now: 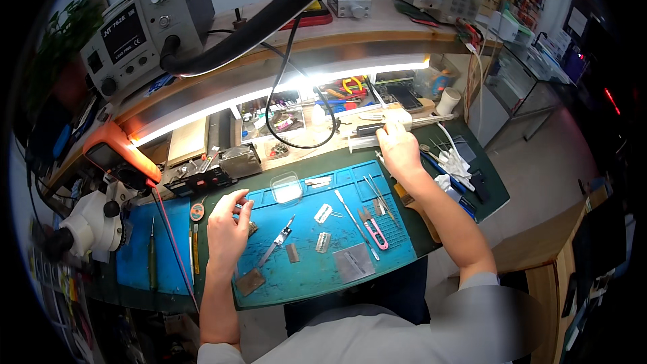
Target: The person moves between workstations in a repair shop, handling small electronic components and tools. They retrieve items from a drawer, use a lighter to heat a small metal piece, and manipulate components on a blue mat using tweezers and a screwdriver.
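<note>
My right hand (399, 149) reaches to the back of the bench, its fingers bent down and pressed together beside a pale holder (397, 118). What they grip is hidden. A clear syringe (362, 143) and a black-handled tool (368, 129) lie just left of it. My left hand (228, 226) rests over the left edge of the blue mat (310, 205), thumb and forefinger apart, a small brownish piece (253, 228) beside it. Nearby on the mat are a craft knife (278, 237), razor blades (323, 213), pink-handled snips (375, 229), tweezers (381, 197) and a clear square sheet (354, 263).
An orange multimeter (121, 154) and a white microscope part (94, 222) stand at the left. A thick black hose (263, 23) crosses overhead from a grey soldering station (145, 30). A black cable loop (269, 118) hangs before the lit shelf. Crumpled white gloves (455, 162) lie at the right.
</note>
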The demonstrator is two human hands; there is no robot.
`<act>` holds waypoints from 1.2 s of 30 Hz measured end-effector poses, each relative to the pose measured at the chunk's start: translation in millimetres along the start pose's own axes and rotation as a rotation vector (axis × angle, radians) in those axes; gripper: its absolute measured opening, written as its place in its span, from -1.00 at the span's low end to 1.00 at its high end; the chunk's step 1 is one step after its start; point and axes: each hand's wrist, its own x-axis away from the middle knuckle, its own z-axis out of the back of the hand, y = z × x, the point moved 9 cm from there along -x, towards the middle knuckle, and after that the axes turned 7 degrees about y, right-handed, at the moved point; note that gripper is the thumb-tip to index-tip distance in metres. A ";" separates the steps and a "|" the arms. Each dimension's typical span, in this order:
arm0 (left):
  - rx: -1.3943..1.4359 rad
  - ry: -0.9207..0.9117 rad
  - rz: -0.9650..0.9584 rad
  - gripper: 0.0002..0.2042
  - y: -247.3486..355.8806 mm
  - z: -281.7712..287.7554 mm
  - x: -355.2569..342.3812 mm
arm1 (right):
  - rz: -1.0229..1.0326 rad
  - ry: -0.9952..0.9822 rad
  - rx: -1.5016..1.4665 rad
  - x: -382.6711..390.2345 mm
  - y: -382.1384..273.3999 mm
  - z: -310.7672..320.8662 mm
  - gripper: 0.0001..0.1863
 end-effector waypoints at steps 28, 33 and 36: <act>0.066 0.134 -0.083 -0.48 -5.6 3.7 -7.8 | -0.144 -0.108 -0.401 -104.8 -65.8 -86.5 -0.44; 0.070 0.140 -0.044 -0.48 -9.1 14.2 -3.6 | -0.435 0.115 -0.786 -88.9 -58.3 -18.9 -0.75; 0.066 0.129 -0.102 -0.47 -6.1 9.1 -5.5 | -0.719 -0.165 -0.928 -45.1 -8.2 -15.1 -0.58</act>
